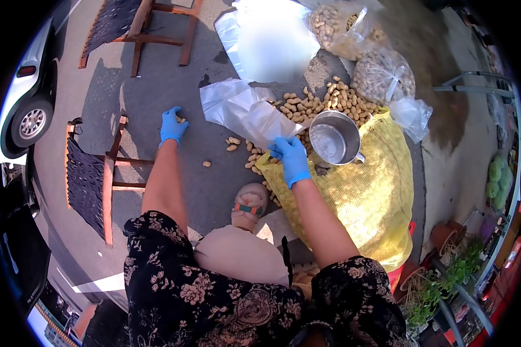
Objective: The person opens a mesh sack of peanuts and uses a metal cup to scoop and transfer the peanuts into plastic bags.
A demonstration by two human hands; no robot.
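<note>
My left hand (172, 125), in a blue glove, is over the grey ground with its fingers curled around what looks like a peanut. My right hand (291, 159), also gloved in blue, pinches the lower edge of a whitish plastic bag (243, 110) that hangs flat and looks thin. Right beside that hand is a metal cup (334, 139) with a handle, resting at the edge of a yellow mesh sack (359, 196). Loose peanuts (344, 97) are heaped behind the cup and bag, and a few (232, 144) lie on the ground between my hands.
Clear bags of peanuts (383, 76) stand at the upper right, beside a small knotted plastic bag (411, 117). Wooden stools with dark woven seats (88, 182) are at the left. A parked car (26, 110) is at the far left; green plants (440, 289) are at the lower right.
</note>
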